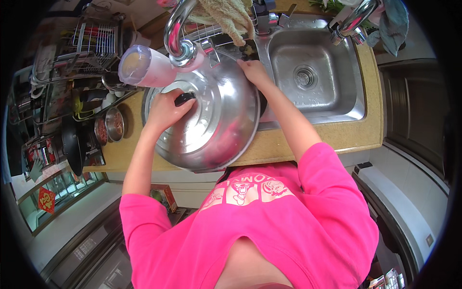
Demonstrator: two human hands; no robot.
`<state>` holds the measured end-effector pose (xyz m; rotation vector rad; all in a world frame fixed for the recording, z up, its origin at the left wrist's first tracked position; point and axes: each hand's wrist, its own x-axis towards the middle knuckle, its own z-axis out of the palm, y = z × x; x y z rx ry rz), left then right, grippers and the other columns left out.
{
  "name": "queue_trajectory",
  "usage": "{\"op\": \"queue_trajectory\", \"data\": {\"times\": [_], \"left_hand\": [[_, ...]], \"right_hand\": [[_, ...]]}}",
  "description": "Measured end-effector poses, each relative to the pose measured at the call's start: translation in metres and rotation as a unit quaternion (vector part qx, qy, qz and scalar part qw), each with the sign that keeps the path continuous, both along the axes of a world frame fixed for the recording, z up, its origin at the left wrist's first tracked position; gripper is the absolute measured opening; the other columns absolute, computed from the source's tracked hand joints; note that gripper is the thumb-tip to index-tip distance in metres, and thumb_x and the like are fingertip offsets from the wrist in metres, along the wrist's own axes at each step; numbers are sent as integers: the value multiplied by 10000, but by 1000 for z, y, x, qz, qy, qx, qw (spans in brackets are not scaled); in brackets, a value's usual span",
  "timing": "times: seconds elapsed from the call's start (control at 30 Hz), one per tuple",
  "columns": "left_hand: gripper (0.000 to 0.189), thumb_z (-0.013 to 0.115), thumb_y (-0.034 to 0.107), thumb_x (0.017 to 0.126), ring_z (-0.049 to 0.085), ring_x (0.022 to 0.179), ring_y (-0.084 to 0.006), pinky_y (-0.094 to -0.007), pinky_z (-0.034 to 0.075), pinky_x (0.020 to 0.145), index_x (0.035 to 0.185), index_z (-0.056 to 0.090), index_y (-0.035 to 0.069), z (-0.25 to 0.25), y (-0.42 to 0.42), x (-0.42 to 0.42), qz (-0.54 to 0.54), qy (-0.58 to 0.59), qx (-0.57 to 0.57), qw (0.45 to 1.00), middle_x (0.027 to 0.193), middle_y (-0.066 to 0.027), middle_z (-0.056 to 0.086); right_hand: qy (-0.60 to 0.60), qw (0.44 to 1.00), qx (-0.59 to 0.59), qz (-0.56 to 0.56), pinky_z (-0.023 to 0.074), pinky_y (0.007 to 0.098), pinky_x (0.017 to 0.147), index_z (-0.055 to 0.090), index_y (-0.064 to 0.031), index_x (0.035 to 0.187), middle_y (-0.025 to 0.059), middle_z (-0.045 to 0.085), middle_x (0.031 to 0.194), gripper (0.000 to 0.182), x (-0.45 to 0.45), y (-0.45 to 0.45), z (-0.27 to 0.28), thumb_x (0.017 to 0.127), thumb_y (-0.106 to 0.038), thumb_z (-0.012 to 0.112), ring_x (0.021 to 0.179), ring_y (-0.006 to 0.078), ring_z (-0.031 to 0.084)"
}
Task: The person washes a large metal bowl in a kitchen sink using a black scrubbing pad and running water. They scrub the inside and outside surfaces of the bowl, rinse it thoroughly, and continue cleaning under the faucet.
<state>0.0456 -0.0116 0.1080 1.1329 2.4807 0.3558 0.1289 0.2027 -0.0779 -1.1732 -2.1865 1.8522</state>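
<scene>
A large domed stainless-steel lid is tilted in front of me, its outer face towards me. My left hand grips the black knob at the lid's middle. At the lid's upper right rim is my right hand, its fingers closed on the edge. Close above the lid hangs a chrome faucet. Beside it, a white cylinder with a clear cap overlaps the lid's upper left. What lies behind the lid is mostly hidden.
To the right is a steel sink basin with a drain strainer; a second faucet reaches over it. Two metal bowls of food, including the larger bowl, stand left on the yellow countertop. A dish rack and towel are behind.
</scene>
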Motion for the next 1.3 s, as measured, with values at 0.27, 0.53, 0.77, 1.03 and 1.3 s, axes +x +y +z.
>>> {"op": "queue_trajectory", "data": {"times": [0.27,0.53,0.77,1.03,1.3], "left_hand": [[366,638,378,671,575,618,-331,-369,456,579,728,621,17,2,14,1,-67,19,-22,997,633,-166,579],[358,651,382,661,586,596,-284,-341,452,565,730,613,33,-7,32,-5,-78,17,-36,996,619,-155,576],[336,619,410,670,611,701,-284,-347,484,652,847,632,125,-10,45,-3,-126,4,-67,990,754,-112,626],[316,661,377,651,610,635,-258,-335,481,596,850,646,131,-23,46,-12,-177,1,12,984,693,-105,620],[334,657,386,670,608,682,-263,-331,473,637,879,633,126,-24,52,-16,-128,-42,-18,991,728,-100,623]], "right_hand": [[1,998,36,45,445,401,735,635,-9,842,215,612,818,390,-7,16,-5,812,-363,475,819,364,582],[105,983,137,59,348,360,943,534,-59,1132,211,484,1180,413,-10,-7,49,803,-279,420,1088,311,475],[271,873,344,216,371,407,895,611,-25,906,197,570,957,249,5,-41,95,721,-139,488,955,339,511],[343,825,353,276,411,371,826,612,-45,951,110,605,954,289,4,-29,91,681,-41,509,884,285,542],[287,842,402,218,312,440,974,593,-27,957,100,554,1085,266,7,-27,80,708,-65,506,1095,261,471]]}}
